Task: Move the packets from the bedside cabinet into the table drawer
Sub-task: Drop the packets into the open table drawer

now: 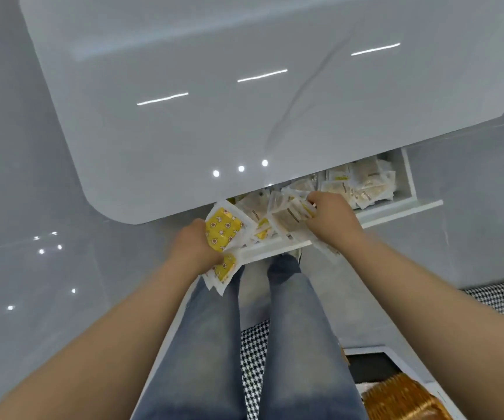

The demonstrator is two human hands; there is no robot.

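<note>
The glossy white table (244, 101) overhangs the open drawer (396, 211), so you can only work through the strip of drawer in front of the table edge. At the drawer's right end a pile of pale packets (363, 186) lies flat. The drawer's left end, under your hands, looks less filled, though the table hides its back. Your left hand (193, 247) grips a fan of yellow packets (223, 230) at the drawer's left front corner, with part of the fan hanging outside the front lip. Your right hand (331, 216) is clamped on a bunch of clear packets (287, 216) over the drawer's middle. The two hands are apart. My advice is to lower the right bunch in first, flat beside the pile, then bring the yellow fan in over the lip before you loosen, or its lowest packets may slip down outside the drawer
</note>
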